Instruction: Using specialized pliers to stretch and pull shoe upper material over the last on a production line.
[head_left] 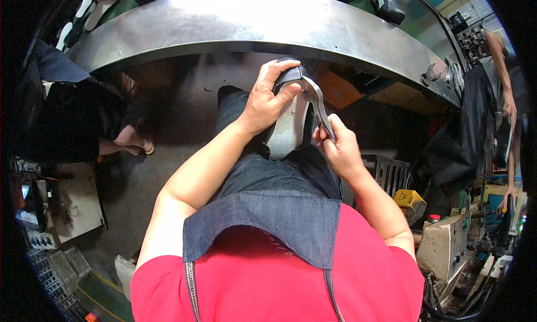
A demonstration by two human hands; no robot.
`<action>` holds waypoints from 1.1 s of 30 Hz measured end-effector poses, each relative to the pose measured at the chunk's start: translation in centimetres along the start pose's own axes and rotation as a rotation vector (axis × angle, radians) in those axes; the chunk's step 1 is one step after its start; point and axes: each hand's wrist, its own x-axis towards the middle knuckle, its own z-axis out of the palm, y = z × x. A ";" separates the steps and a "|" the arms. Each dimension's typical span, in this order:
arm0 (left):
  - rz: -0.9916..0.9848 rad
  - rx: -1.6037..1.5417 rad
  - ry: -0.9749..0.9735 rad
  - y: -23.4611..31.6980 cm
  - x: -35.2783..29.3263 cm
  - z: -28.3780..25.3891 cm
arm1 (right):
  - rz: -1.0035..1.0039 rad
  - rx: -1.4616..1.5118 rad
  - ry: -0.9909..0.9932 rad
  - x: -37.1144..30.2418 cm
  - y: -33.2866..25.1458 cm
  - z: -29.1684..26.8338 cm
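My left hand [264, 98] is wrapped around the toe end of a shoe [288, 133], which rests in my lap with its pale underside up. Dark upper material shows at the toe, under my fingers. My right hand [342, 146] is closed on the handle end of curved metal pincers [318, 98], like a shoemaker's lasting pincers. Their head meets the shoe's toe near my left thumb. Whether the jaws grip the upper cannot be made out. A dark denim apron [263, 221] covers my lap.
A curved steel bench edge [251, 25] runs across in front. Beyond it, dark shoes [387, 6] lie on a green surface at the right, with pale soles [100, 11] at the left. Co-workers sit on both sides. To my right stand a yellow box [409, 201] and a machine housing [444, 246].
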 end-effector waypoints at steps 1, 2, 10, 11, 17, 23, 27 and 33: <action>-0.011 -0.009 -0.026 0.0 0.1 -0.2 | -0.109 -0.081 0.051 0.4 1.6 0.6; -0.010 -0.016 -0.028 0.1 0.3 -0.1 | -0.213 -0.163 0.109 0.7 3.7 1.2; 0.050 0.061 0.025 -0.1 0.2 -0.1 | -0.191 -0.169 0.017 0.3 2.5 0.9; 0.045 0.058 0.025 0.0 0.2 0.1 | -0.106 -0.105 -0.033 -0.1 1.5 0.5; 0.025 0.111 0.023 -0.5 0.3 0.4 | -0.046 -0.071 0.005 1.5 2.0 1.0; -0.235 0.093 -0.090 -3.3 -2.2 0.4 | -0.179 -0.197 0.184 4.2 6.9 2.6; -0.537 -0.028 -0.177 -3.5 -5.5 0.1 | -0.108 -0.071 0.108 3.7 5.6 2.1; -0.594 -0.236 -0.229 0.3 -4.8 -1.9 | 0.051 0.060 0.032 1.4 0.7 0.7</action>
